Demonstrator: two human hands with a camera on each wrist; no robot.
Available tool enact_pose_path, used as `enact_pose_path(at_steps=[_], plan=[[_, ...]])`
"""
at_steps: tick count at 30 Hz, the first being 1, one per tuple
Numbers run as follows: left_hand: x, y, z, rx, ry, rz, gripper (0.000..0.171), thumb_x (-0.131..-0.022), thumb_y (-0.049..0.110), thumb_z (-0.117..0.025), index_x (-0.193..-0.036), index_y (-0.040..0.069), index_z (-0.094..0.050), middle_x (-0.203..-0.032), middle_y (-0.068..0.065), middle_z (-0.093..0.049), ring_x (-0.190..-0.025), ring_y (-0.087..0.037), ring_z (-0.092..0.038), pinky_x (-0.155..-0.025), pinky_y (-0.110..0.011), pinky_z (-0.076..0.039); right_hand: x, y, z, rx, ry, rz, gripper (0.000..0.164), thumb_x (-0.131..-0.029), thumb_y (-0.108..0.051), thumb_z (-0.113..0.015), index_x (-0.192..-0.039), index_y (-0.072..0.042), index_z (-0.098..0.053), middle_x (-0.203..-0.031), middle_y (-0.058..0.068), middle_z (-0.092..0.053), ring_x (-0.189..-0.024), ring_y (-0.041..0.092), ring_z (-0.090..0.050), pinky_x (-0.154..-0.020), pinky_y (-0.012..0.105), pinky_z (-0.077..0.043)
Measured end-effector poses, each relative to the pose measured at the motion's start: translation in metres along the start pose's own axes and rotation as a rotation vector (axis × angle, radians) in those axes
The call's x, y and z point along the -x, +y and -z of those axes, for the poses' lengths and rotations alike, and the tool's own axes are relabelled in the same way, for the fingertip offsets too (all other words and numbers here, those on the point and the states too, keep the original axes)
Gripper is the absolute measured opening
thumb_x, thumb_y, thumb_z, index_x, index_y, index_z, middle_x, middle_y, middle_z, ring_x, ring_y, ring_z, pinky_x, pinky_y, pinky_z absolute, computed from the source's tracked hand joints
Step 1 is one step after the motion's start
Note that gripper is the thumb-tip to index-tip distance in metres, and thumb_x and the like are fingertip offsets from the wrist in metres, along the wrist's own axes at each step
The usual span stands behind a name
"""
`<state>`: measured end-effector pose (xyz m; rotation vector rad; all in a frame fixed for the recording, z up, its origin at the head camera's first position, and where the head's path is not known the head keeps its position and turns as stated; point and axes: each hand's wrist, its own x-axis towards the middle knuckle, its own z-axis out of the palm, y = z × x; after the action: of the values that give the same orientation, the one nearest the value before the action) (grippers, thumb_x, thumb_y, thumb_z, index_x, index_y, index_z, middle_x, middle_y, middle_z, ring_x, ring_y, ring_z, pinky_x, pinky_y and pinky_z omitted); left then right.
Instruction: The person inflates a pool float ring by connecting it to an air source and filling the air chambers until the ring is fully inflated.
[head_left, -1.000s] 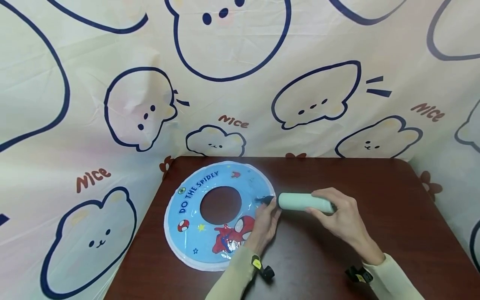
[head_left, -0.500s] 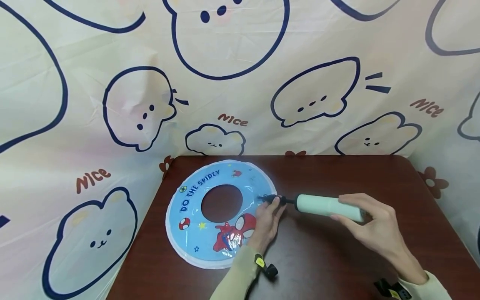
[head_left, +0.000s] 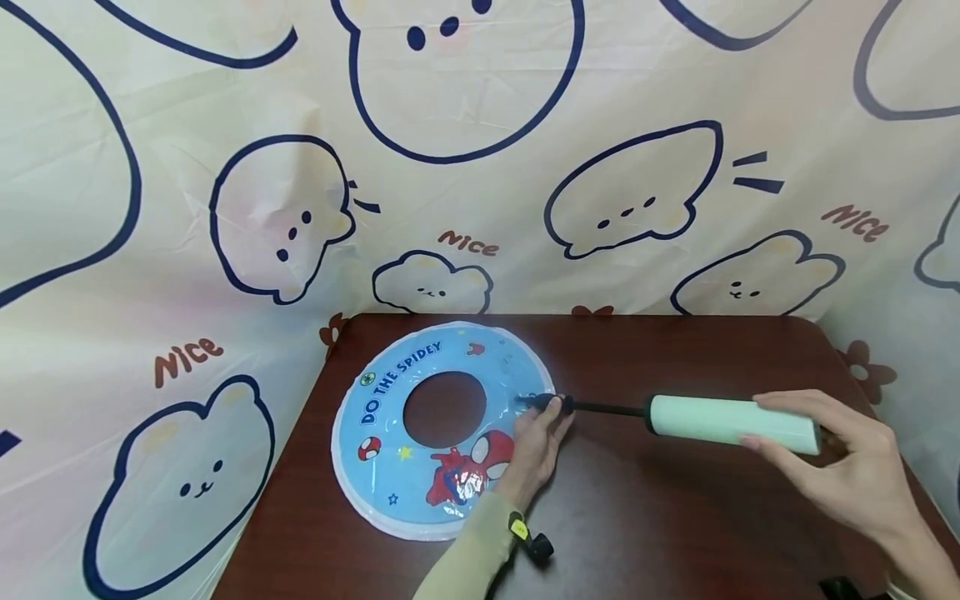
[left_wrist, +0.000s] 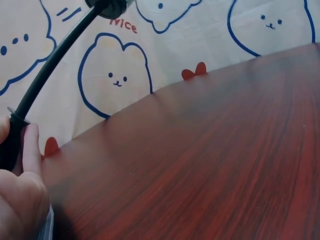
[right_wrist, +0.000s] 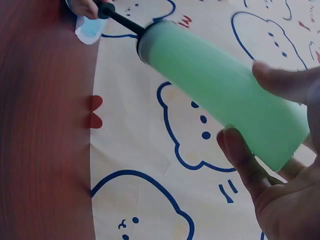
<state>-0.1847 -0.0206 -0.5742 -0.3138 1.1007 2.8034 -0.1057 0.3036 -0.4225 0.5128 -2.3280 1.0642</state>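
A blue inflatable swim ring [head_left: 386,475] with a cartoon figure and lettering lies on the table. At its right side my left hand [head_left: 532,450] grips the black nozzle end [head_left: 543,402] of a hand air pump, where the tip meets the ring's valve area. My right hand [head_left: 855,467] holds the far end of the pump's mint green barrel [head_left: 727,421], thumb on one side and fingers on the other. Between barrel and nozzle a long stretch of black rod [head_left: 611,408] shows. The right wrist view shows the green barrel [right_wrist: 220,90] tilted in my right hand [right_wrist: 285,165].
Under everything is a dark brown wooden table [head_left: 637,517]. Behind it hangs a pale cloth [head_left: 510,200] printed with cartoon outlines, reaching the table's back edge. A small black wrist camera [head_left: 538,547] sits on the left sleeve.
My right hand has pulled the green barrel to the right, away from the ring, baring the black rod. My left hand has stayed at the nozzle by the ring.
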Motion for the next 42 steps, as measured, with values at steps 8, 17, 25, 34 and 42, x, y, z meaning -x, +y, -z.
enact_pose_path(at_steps=[8,17,25,34,42], plan=[[0.0,-0.003,0.001,-0.033,-0.008,0.013,0.054,-0.107,0.011,-0.065,-0.148,-0.013,-0.04,-0.135,-0.015,-0.057,-0.125,-0.019,-0.065,-0.115,-0.042,-0.05,0.002,0.01,-0.047,-0.034,0.04,0.11,0.062,-0.056,0.007,-0.099,-0.113,-0.007,-0.08,-0.107,0.004,-0.078,-0.088,-0.002,-0.063,-0.071,0.008,-0.045],[-0.001,0.002,0.006,-0.033,-0.045,0.037,0.054,-0.108,0.01,-0.062,-0.15,-0.013,-0.036,-0.135,-0.013,-0.055,-0.123,-0.017,-0.064,-0.111,-0.036,-0.053,0.002,0.007,-0.099,-0.077,0.044,0.066,0.053,-0.066,0.0,-0.098,-0.114,-0.012,-0.08,-0.11,0.002,-0.078,-0.09,-0.002,-0.065,-0.07,0.01,-0.048],[0.0,0.003,0.005,-0.033,-0.029,0.038,0.049,-0.107,0.008,-0.063,-0.144,-0.015,-0.04,-0.121,-0.009,-0.061,-0.109,-0.013,-0.067,-0.104,-0.031,-0.058,0.004,0.004,-0.121,-0.104,0.017,0.076,0.05,-0.068,-0.001,-0.099,-0.113,-0.01,-0.08,-0.112,0.002,-0.077,-0.095,0.0,-0.068,-0.078,0.009,-0.049],[0.001,-0.006,0.007,-0.051,-0.09,0.037,0.058,-0.109,0.012,-0.061,-0.153,-0.015,-0.032,-0.148,-0.019,-0.051,-0.13,-0.02,-0.061,-0.123,-0.045,-0.04,0.007,0.007,-0.124,-0.099,0.029,0.127,0.051,-0.066,-0.002,-0.099,-0.113,-0.01,-0.081,-0.113,0.002,-0.078,-0.099,0.007,-0.071,-0.082,0.009,-0.049],[0.0,-0.004,0.01,-0.1,-0.067,-0.001,0.049,-0.109,0.012,-0.063,-0.147,-0.012,-0.043,-0.137,-0.016,-0.057,-0.126,-0.021,-0.062,-0.124,-0.048,-0.04,0.011,0.007,-0.101,-0.137,0.062,0.156,0.057,-0.058,0.003,-0.1,-0.111,-0.01,-0.082,-0.111,0.008,-0.079,-0.103,0.004,-0.071,-0.081,0.008,-0.048]])
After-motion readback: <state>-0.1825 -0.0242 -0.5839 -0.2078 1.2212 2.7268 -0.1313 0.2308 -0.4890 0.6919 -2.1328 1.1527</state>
